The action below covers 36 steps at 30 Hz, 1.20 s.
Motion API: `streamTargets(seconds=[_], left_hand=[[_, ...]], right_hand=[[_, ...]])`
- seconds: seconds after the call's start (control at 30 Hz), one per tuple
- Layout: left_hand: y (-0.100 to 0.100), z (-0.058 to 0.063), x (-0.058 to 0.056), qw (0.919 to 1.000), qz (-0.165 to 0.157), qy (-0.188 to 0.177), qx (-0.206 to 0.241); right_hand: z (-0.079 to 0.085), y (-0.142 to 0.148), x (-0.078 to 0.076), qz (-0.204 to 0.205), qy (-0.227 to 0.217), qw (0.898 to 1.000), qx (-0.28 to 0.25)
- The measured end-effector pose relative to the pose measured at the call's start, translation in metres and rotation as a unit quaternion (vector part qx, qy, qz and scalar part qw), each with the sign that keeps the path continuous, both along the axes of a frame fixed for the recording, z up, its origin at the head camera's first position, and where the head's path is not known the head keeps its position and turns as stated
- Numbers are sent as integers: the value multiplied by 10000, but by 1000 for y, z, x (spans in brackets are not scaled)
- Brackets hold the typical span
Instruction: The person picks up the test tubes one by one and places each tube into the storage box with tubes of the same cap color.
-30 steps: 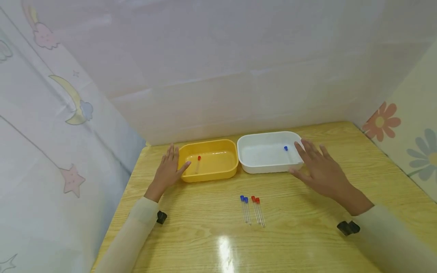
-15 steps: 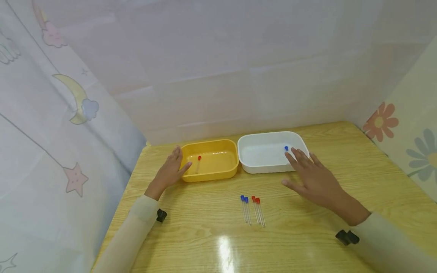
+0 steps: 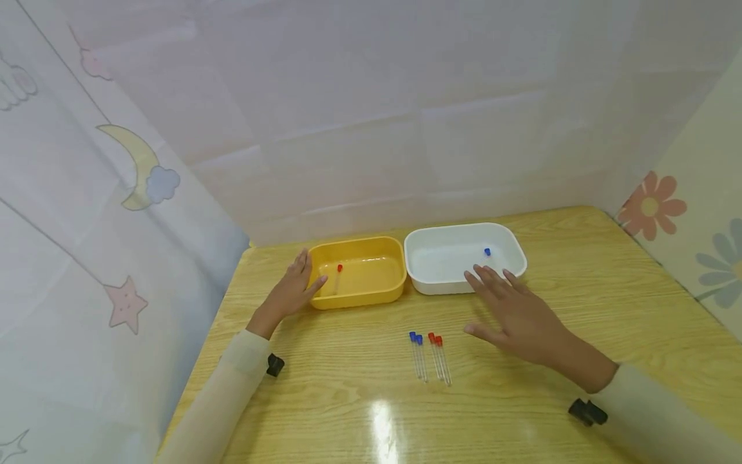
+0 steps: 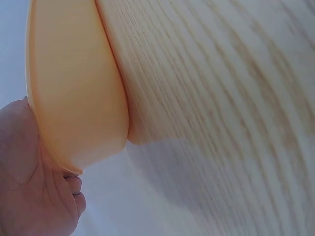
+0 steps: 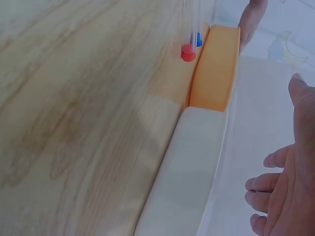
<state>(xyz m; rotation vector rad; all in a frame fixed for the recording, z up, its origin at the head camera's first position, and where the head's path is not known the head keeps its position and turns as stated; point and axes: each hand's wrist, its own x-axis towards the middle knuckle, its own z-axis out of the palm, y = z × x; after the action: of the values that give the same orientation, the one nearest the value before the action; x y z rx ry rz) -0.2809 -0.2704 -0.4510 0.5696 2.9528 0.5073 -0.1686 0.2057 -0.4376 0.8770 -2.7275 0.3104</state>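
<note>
My left hand rests at the left end of a yellow tray, its fingers along the outer side and the thumb over the near rim. A red-capped clear tube lies inside that tray. My right hand, fingers spread and holding nothing, hovers by the near right corner of a white tray. Inside the white tray a blue cap shows; its tube is hard to see. Nearer me on the table lie two blue-capped tubes and two red-capped tubes, side by side.
Both trays stand end to end near the back of the wood-grain table. Behind them hangs a pale cloth wall, with printed sheets at left and right. Each wrist carries a small black camera mount.
My right hand has moved left and nearer me, away from the white tray's right end, uncovering the blue cap and the rim. The left hand has barely shifted.
</note>
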Motion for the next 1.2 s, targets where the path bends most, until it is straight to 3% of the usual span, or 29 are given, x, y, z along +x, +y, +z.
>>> streamTargets(seconds=[0.17,0.5,1.2], left_hand=[[2,2,0,10000,9,-50,-46],[2,0,-1,9985,44,19,-551],[3,-3,-1,9987,70,146,-480]], right_hand=[[-1,-7,2,83,-149,9999,6],[-9,-20,4,265,-167,9994,142],[-24,-36,6,564,-361,9974,275]])
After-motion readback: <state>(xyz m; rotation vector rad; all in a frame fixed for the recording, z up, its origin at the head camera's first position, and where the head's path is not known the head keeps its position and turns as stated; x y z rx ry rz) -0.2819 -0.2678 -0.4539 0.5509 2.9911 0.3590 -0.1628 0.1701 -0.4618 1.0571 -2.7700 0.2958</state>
